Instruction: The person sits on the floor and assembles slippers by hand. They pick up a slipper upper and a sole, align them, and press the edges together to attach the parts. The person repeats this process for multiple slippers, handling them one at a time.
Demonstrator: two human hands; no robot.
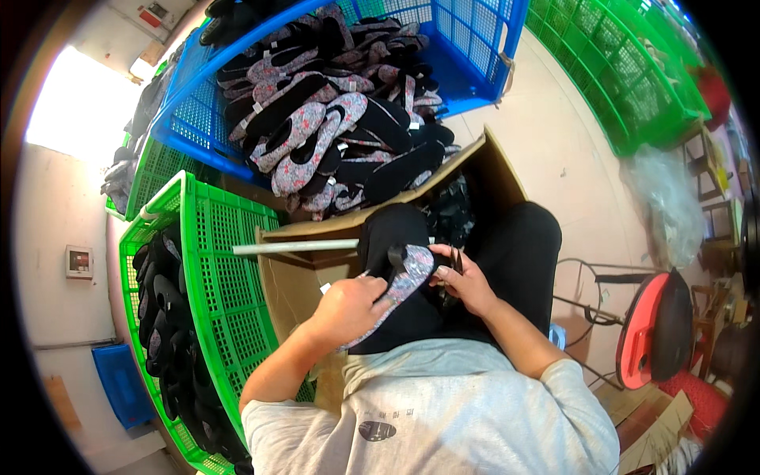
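Over my lap, my left hand (348, 305) is closed round a slipper (409, 279) with a grey-and-pink flowered edge and a black opening. Its far end points up and to the right. My right hand (473, 290) is at that end, fingers bent around a pair of small black snips (455, 263). Its thumb and fingertips come close to the slipper's edge; whether they touch it I cannot tell. The snips' lower part is partly hidden by the hand and the dark trousers behind.
Ahead, a blue crate (467, 47) spills many similar slippers (305, 150) onto an open cardboard box (273, 285). A pale bar (297, 247) crosses the box. At left stands a green crate (237, 277) of black slippers; another green crate (609, 71) and a red-and-black stool (645, 332) are at right.
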